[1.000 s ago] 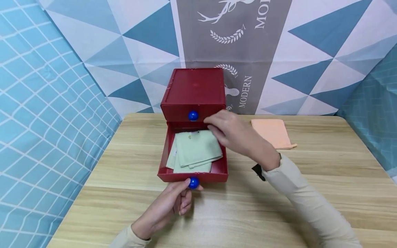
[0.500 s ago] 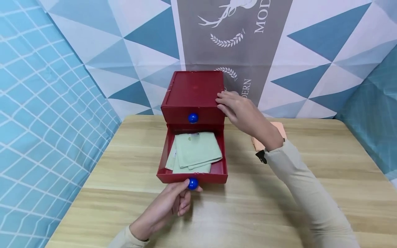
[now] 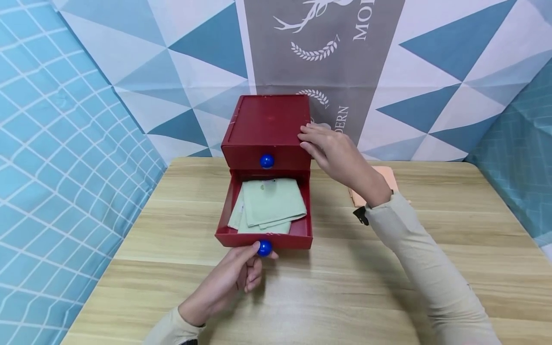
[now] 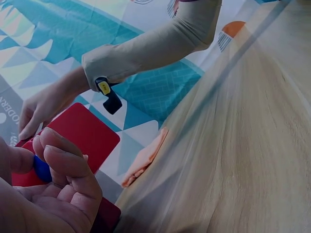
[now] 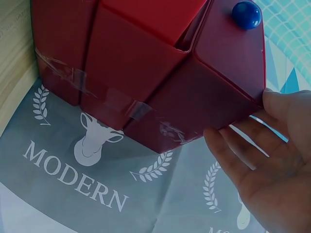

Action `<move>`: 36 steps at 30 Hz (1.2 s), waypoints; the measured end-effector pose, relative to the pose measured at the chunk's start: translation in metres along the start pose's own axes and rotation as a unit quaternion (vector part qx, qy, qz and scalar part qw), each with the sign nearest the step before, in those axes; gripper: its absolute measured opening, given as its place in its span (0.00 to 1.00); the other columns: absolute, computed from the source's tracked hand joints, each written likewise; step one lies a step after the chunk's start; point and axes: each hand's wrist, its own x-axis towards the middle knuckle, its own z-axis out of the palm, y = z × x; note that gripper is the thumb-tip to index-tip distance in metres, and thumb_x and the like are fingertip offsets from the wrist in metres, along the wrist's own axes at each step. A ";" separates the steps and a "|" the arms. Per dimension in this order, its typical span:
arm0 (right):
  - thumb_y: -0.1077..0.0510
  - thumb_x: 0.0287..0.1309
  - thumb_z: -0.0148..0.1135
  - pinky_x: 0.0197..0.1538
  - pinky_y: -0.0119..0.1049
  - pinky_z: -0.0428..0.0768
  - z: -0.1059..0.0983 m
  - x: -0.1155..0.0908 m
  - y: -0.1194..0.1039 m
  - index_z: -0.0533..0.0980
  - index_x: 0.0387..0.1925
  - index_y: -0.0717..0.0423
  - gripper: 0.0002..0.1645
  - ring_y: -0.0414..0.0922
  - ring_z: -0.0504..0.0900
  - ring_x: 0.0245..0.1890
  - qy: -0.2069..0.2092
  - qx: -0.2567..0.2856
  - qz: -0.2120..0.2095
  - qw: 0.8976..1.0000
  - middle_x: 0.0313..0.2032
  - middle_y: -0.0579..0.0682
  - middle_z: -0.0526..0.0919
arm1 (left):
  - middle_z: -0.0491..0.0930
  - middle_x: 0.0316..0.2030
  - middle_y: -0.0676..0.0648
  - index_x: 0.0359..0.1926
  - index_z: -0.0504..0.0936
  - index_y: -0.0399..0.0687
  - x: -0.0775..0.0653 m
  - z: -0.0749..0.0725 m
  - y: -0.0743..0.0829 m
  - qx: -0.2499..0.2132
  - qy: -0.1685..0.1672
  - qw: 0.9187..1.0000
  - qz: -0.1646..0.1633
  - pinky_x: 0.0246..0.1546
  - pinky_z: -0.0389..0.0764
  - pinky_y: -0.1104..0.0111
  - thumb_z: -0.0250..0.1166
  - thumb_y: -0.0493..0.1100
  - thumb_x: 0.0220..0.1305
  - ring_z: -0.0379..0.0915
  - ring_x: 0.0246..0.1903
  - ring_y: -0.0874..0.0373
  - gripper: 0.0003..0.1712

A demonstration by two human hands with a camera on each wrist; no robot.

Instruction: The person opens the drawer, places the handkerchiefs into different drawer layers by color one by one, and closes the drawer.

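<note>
A red drawer cabinet [image 3: 270, 120] stands at the back of the table with a lower drawer [image 3: 297, 242] pulled out. Folded pale green cloths [image 3: 275, 203] lie inside that drawer. My left hand [image 3: 230, 273] pinches its blue knob [image 3: 265, 248] between thumb and fingers, the other fingers loosely bent below. At the cabinet's top right edge rests my right hand [image 3: 336, 151], fingertips on the top. In the right wrist view, its fingers [image 5: 233, 150] reach along the side and its thumb lies at the corner. The upper drawer, with another blue knob [image 3: 267, 161], is closed.
A folded peach cloth [image 3: 388, 178] lies on the wooden table [image 3: 164, 258] right of the cabinet, partly hidden by the right forearm. A patterned cloth backdrop [image 3: 440, 96] hangs behind the cabinet. Clear tape [image 5: 141, 110] runs along the cabinet's side.
My right hand has moved from in front of the upper drawer, back and right, onto the cabinet's top right edge, and stays there. My left hand keeps its pinch on the lower knob.
</note>
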 end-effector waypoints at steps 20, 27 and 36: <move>0.56 0.69 0.61 0.69 0.49 0.67 -0.004 -0.001 -0.003 0.78 0.59 0.60 0.21 0.53 0.71 0.67 -0.008 0.003 0.014 1.000 0.62 0.57 0.77 | 0.65 0.21 0.52 0.58 0.77 0.35 0.021 -0.003 0.005 0.009 0.036 0.999 0.020 0.23 0.68 0.73 0.46 0.62 0.77 0.62 0.20 0.60 0.34; 0.56 0.68 0.62 0.70 0.47 0.66 -0.002 -0.001 -0.003 0.78 0.60 0.59 0.22 0.53 0.71 0.67 -0.011 0.007 0.022 1.000 0.62 0.57 0.77 | 0.66 0.21 0.51 0.59 0.75 0.33 0.030 -0.003 0.006 0.012 0.050 0.998 0.024 0.22 0.68 0.73 0.46 0.62 0.77 0.62 0.19 0.60 0.36; 0.55 0.68 0.62 0.69 0.46 0.67 -0.003 -0.001 -0.004 0.78 0.60 0.59 0.22 0.51 0.70 0.68 -0.006 0.011 0.026 1.000 0.62 0.56 0.77 | 0.66 0.21 0.50 0.57 0.78 0.37 0.042 -0.004 0.009 0.040 0.068 0.996 0.035 0.21 0.68 0.72 0.44 0.63 0.77 0.63 0.19 0.59 0.34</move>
